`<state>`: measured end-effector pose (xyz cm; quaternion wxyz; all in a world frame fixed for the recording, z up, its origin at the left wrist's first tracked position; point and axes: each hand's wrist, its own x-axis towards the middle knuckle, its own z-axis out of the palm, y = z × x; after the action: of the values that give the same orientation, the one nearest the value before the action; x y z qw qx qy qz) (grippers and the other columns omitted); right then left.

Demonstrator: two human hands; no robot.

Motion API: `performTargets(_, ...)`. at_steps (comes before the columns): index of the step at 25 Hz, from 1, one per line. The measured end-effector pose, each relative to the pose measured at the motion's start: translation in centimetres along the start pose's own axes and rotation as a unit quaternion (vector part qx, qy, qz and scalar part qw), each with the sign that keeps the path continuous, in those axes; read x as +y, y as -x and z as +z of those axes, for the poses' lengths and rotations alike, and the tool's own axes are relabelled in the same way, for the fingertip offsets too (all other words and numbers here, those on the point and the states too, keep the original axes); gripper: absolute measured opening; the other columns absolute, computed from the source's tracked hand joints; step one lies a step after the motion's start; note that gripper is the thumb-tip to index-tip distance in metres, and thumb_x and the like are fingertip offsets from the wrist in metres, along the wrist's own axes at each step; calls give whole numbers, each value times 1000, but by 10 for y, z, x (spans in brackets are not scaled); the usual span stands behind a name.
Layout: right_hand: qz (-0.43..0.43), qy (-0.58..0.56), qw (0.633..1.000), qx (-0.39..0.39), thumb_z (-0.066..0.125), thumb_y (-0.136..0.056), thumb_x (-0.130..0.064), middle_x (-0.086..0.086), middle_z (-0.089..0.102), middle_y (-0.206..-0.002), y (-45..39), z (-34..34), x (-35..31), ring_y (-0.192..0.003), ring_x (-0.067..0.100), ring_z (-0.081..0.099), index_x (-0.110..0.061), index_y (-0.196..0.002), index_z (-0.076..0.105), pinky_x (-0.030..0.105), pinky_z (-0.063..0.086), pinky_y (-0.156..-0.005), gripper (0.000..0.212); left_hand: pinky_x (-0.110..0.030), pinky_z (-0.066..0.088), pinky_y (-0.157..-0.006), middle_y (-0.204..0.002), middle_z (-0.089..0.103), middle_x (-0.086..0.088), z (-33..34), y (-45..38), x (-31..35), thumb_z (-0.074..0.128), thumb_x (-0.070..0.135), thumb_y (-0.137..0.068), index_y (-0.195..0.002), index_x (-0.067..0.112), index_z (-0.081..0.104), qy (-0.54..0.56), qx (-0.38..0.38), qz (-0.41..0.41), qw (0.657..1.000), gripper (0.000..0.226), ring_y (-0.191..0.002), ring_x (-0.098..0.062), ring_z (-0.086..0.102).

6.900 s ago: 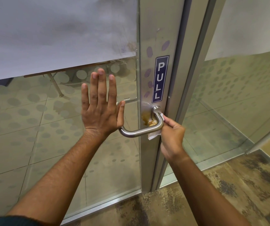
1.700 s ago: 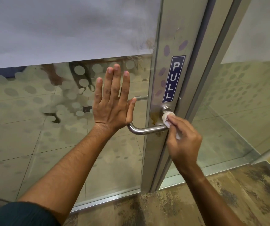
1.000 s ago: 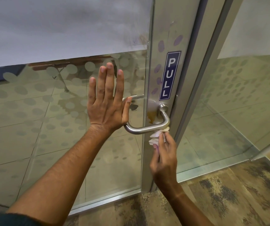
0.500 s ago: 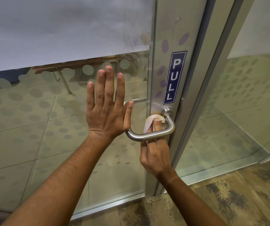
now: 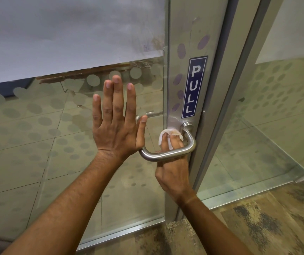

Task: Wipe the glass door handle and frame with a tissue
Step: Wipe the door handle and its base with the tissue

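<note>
— Steel handle (image 5: 167, 156) sits at five o'clock of the flat, spread left hand (image 5: 117, 129) on the glass (image 5: 37, 137). And the tissue (image 5: 169, 134)?
— Behind the bar, pressed on the frame (image 5: 188, 43) under the right hand (image 5: 173, 173)'s extended fingers, six o'clock of the PULL sign (image 5: 193, 87)

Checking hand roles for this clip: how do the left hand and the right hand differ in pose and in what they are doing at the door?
The left hand is open and flat, fingers pointing up, against the glass panel; the right hand is curled, reaching up from below behind the handle. The left hand holds nothing; the right hand presses a tissue on the metal frame near the handle's mount. Both are bare.
</note>
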<state>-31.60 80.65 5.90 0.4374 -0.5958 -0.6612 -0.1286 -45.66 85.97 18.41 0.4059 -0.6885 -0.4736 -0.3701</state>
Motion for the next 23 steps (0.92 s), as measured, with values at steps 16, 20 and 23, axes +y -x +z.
performTargets(16, 67, -86, 991, 83, 44, -81, -1, 15, 68, -94, 29, -53, 12, -90, 19, 58, 6, -99, 72, 15, 46, -80, 34, -41, -10, -124, -156, 12, -21, -2, 0, -1, 41, 45, -97, -154, 3, 17, -3, -6, 3, 1000, 75, -151, -20, -25)
performTargets(20, 36, -95, 988, 118, 50, -87, 3, 15, 71, -91, 18, -45, 11, -89, 27, 64, 4, -92, 75, 34, 54, -81, 26, -40, -10, -124, -156, 12, -21, -2, 1, 2, 45, 45, -96, -155, 4, 17, 2, -12, 4, 1000, 77, -151, -19, -25)
performTargets(23, 52, -87, 985, 140, 52, -91, -2, 18, 72, -100, 11, -31, 3, -98, 28, 65, 6, -95, 75, 23, 48, -97, 25, -40, -10, -124, -155, 12, -21, -2, 0, 1, 44, 45, -96, -154, 4, 17, 0, -9, 3, 1000, 77, -151, -19, -25)
